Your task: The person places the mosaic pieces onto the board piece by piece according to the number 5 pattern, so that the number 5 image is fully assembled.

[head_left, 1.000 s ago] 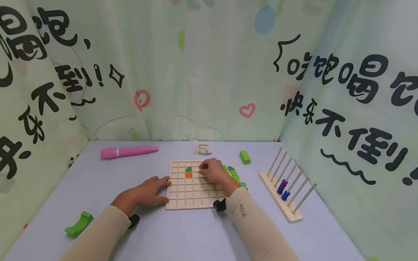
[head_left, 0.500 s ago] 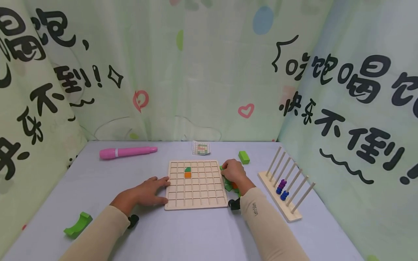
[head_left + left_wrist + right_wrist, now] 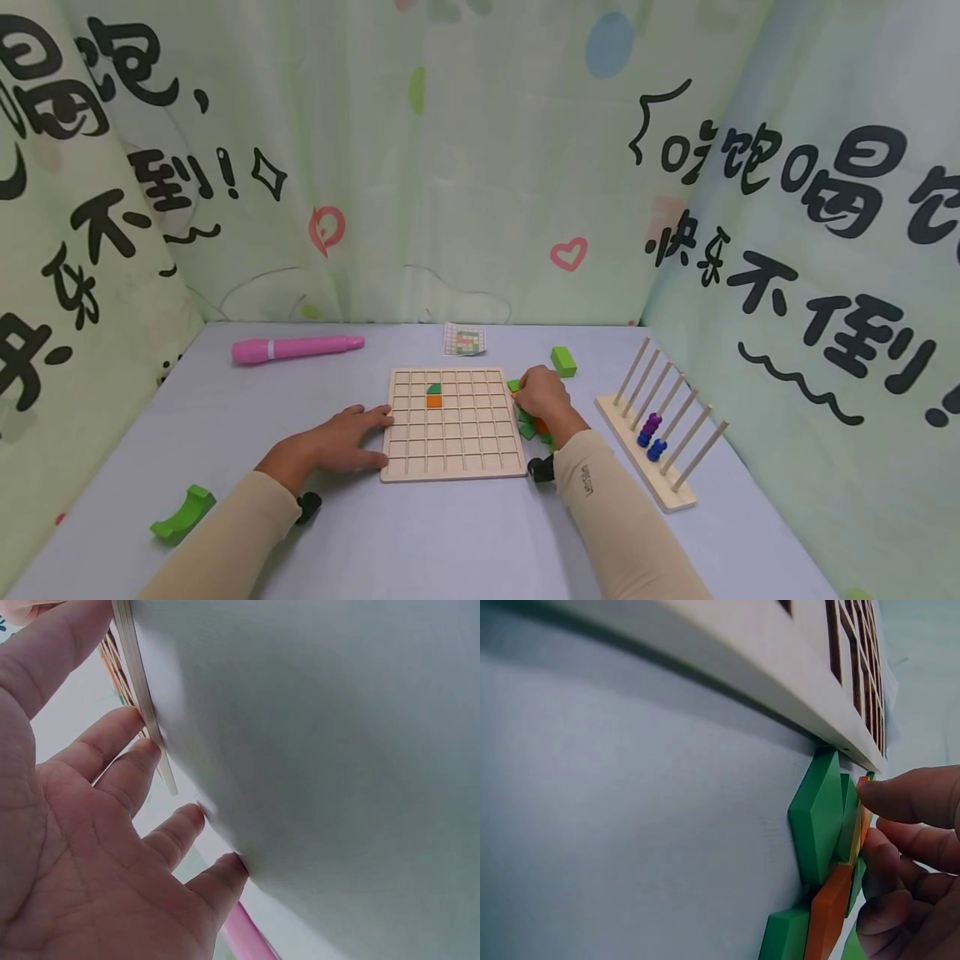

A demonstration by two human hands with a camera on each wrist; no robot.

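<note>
A wooden grid board (image 3: pixel 457 450) lies flat on the table, with a green quarter-round tile (image 3: pixel 434 388) above an orange square tile (image 3: pixel 434 402) in its cells. My left hand (image 3: pixel 337 442) rests at the board's left edge, its fingers spread; in the left wrist view some fingertips touch the wooden rim (image 3: pixel 139 682). By the board's right edge, my right hand (image 3: pixel 546 393) reaches into a pile of green and orange tiles (image 3: pixel 528 430). In the right wrist view, its thumb and forefinger pinch an orange tile (image 3: pixel 865 817). Green tiles (image 3: pixel 815 817) lie beside it, partly hidden by the fingers.
A small patterned card (image 3: pixel 464 340) lies behind the board. A green block (image 3: pixel 563 362) and a peg rack (image 3: pixel 648 458) with purple and blue beads stand to the right. A pink pen-shaped stick (image 3: pixel 297 348) lies back left, a green arched block (image 3: pixel 183 515) front left.
My right hand has moved from above the board rightward to the tile pile and now works among the tiles. The left hand stays at the board's edge.
</note>
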